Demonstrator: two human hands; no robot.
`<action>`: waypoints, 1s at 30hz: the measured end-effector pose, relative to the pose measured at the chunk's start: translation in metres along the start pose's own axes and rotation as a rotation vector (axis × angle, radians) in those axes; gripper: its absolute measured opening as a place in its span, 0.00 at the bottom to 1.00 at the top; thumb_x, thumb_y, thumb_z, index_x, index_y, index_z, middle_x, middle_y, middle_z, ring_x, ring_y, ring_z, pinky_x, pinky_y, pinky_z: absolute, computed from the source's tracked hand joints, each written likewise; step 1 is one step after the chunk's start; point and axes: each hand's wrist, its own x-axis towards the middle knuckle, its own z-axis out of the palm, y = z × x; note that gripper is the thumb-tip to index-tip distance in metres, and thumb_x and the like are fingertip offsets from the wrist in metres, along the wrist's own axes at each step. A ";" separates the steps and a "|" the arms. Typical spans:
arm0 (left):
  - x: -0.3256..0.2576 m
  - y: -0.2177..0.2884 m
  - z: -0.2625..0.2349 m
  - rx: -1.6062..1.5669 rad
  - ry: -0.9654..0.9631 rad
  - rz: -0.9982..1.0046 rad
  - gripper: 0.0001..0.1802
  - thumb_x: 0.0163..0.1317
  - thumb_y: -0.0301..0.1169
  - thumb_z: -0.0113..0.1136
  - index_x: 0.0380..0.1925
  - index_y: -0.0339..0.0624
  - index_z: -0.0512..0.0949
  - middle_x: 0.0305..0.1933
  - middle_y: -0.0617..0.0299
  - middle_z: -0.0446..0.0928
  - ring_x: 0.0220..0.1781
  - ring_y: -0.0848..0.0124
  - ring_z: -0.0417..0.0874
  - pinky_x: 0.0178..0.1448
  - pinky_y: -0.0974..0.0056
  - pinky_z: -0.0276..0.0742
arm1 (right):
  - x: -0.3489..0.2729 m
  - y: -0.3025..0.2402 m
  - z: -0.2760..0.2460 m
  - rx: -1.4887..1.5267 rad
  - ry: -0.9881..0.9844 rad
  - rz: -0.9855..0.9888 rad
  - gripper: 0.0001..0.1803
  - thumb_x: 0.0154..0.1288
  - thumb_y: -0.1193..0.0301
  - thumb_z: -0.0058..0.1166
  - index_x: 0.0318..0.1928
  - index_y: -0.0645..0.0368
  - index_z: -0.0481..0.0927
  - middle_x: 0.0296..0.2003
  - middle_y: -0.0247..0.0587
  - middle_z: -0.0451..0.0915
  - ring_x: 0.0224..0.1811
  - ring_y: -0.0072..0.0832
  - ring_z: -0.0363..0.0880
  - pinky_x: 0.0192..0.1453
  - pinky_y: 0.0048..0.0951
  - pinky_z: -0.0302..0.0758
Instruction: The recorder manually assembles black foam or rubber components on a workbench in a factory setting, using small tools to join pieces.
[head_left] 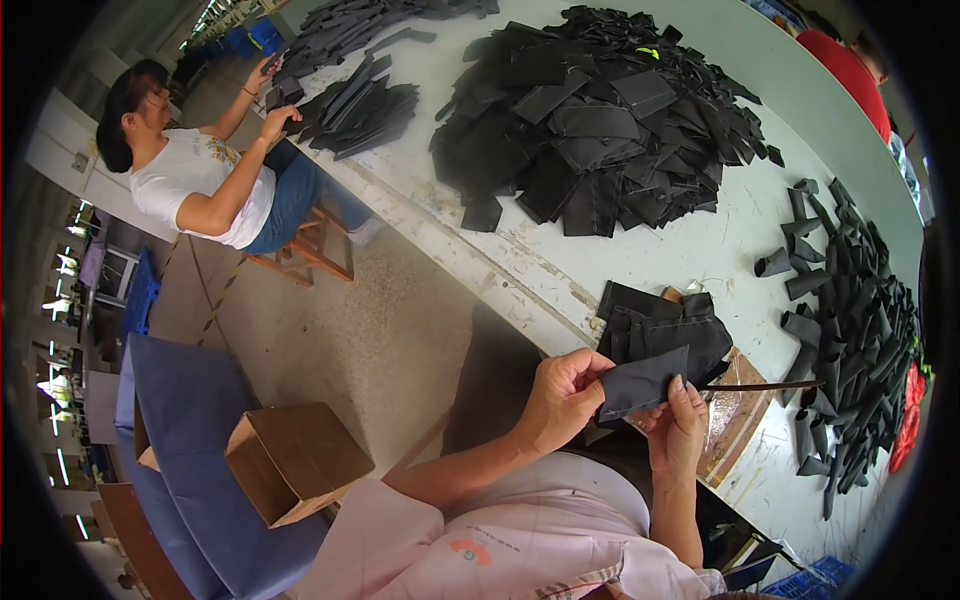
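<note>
Two hands share one black fabric piece (645,383) at the edge of the counter (735,255): the left hand (562,395) pinches one end, the right hand (680,425) the other, thumbs on top. Flat pieces heap (610,130) ahead and curled, tube-like pieces (860,320) lie rightward, so the step looks like opening or turning this one; next probably calls for guiding an end onto the thin dark rod (770,386) with both grips firm.

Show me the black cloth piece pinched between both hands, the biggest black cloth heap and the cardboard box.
Cloth piece (643,384): head view, middle of its flat face.
Cloth heap (605,125): head view, middle of the pile.
Cardboard box (312,446): head view, on its brown side.
</note>
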 end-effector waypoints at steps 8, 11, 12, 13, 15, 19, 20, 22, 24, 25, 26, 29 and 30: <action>-0.010 0.010 0.006 0.205 0.139 0.228 0.06 0.49 0.16 0.52 0.29 0.34 0.72 0.21 0.62 0.74 0.22 0.81 0.73 0.25 0.75 0.69 | -0.021 -0.005 -0.010 -0.764 0.224 -0.457 0.19 0.63 0.60 0.43 0.19 0.58 0.66 0.14 0.28 0.63 0.16 0.14 0.57 0.20 0.18 0.52; -0.014 0.009 0.012 0.294 0.144 0.300 0.07 0.48 0.16 0.52 0.28 0.34 0.71 0.22 0.57 0.74 0.22 0.74 0.76 0.26 0.71 0.71 | -0.030 -0.010 0.006 -0.986 -0.025 -0.780 0.20 0.59 0.57 0.47 0.21 0.61 0.67 0.19 0.34 0.64 0.20 0.19 0.60 0.24 0.20 0.55; -0.015 0.008 0.013 0.315 0.121 0.301 0.07 0.47 0.16 0.52 0.28 0.34 0.70 0.22 0.55 0.74 0.23 0.70 0.78 0.27 0.70 0.72 | -0.031 -0.011 0.013 -0.984 -0.033 -0.781 0.20 0.59 0.57 0.47 0.21 0.61 0.67 0.19 0.34 0.64 0.20 0.19 0.60 0.24 0.20 0.55; -0.015 0.006 0.016 0.316 0.109 0.299 0.07 0.46 0.16 0.52 0.28 0.34 0.69 0.23 0.52 0.73 0.23 0.64 0.77 0.27 0.68 0.72 | -0.031 -0.013 0.019 -1.026 -0.090 -0.840 0.21 0.56 0.54 0.50 0.24 0.62 0.69 0.20 0.36 0.66 0.21 0.22 0.62 0.24 0.22 0.58; -0.015 0.001 0.019 0.355 0.072 0.342 0.07 0.47 0.17 0.53 0.29 0.34 0.70 0.23 0.56 0.73 0.23 0.70 0.77 0.27 0.70 0.71 | -0.033 -0.013 0.024 -1.075 -0.174 -0.869 0.27 0.48 0.49 0.56 0.31 0.63 0.72 0.24 0.39 0.69 0.21 0.25 0.66 0.23 0.23 0.63; -0.016 0.001 0.020 0.408 -0.018 0.366 0.07 0.47 0.17 0.54 0.29 0.34 0.71 0.23 0.57 0.73 0.23 0.72 0.76 0.26 0.70 0.70 | -0.031 -0.008 0.028 -1.074 -0.159 -0.831 0.19 0.50 0.62 0.60 0.34 0.65 0.74 0.24 0.39 0.70 0.21 0.24 0.68 0.24 0.20 0.67; -0.016 0.000 0.021 0.413 -0.017 0.380 0.07 0.47 0.17 0.54 0.28 0.34 0.71 0.23 0.56 0.73 0.22 0.71 0.76 0.25 0.69 0.70 | -0.031 -0.008 0.028 -1.073 -0.167 -0.830 0.19 0.50 0.62 0.60 0.34 0.65 0.74 0.24 0.39 0.70 0.21 0.24 0.68 0.24 0.20 0.67; -0.015 -0.005 0.021 0.402 -0.013 0.381 0.07 0.46 0.17 0.54 0.28 0.34 0.71 0.23 0.56 0.73 0.22 0.71 0.76 0.25 0.69 0.70 | -0.031 -0.008 0.028 -1.191 -0.121 -0.833 0.12 0.50 0.70 0.59 0.32 0.65 0.74 0.24 0.39 0.71 0.20 0.23 0.69 0.23 0.21 0.67; -0.014 -0.006 0.021 0.388 -0.013 0.382 0.08 0.46 0.17 0.54 0.28 0.35 0.71 0.23 0.55 0.74 0.22 0.70 0.75 0.25 0.69 0.70 | -0.032 -0.006 0.030 -1.189 -0.096 -0.827 0.10 0.50 0.73 0.59 0.31 0.65 0.75 0.23 0.39 0.72 0.20 0.23 0.70 0.23 0.21 0.67; -0.014 -0.006 0.021 0.397 -0.016 0.381 0.08 0.46 0.17 0.55 0.28 0.35 0.71 0.23 0.55 0.73 0.22 0.69 0.76 0.26 0.68 0.70 | -0.032 -0.005 0.030 -1.186 -0.069 -0.817 0.08 0.49 0.75 0.58 0.30 0.65 0.75 0.23 0.39 0.72 0.20 0.23 0.70 0.22 0.21 0.67; -0.014 -0.006 0.021 0.406 -0.018 0.379 0.08 0.45 0.17 0.55 0.28 0.34 0.71 0.24 0.54 0.73 0.22 0.67 0.76 0.26 0.68 0.70 | -0.032 -0.006 0.030 -1.188 -0.070 -0.815 0.08 0.49 0.75 0.58 0.30 0.65 0.75 0.23 0.39 0.72 0.20 0.23 0.70 0.22 0.21 0.67; -0.014 -0.012 0.021 0.460 0.008 0.455 0.09 0.45 0.17 0.54 0.29 0.34 0.70 0.25 0.53 0.73 0.24 0.62 0.76 0.26 0.65 0.71 | -0.030 -0.008 0.030 -1.216 -0.085 -0.769 0.07 0.50 0.76 0.57 0.31 0.64 0.75 0.23 0.40 0.72 0.20 0.25 0.71 0.22 0.22 0.67; -0.013 -0.013 0.020 0.459 0.008 0.451 0.09 0.45 0.17 0.54 0.29 0.34 0.70 0.25 0.53 0.73 0.24 0.62 0.76 0.26 0.65 0.71 | -0.028 -0.005 0.028 -1.262 -0.100 -0.831 0.07 0.50 0.77 0.56 0.31 0.64 0.75 0.23 0.41 0.72 0.20 0.27 0.71 0.22 0.23 0.68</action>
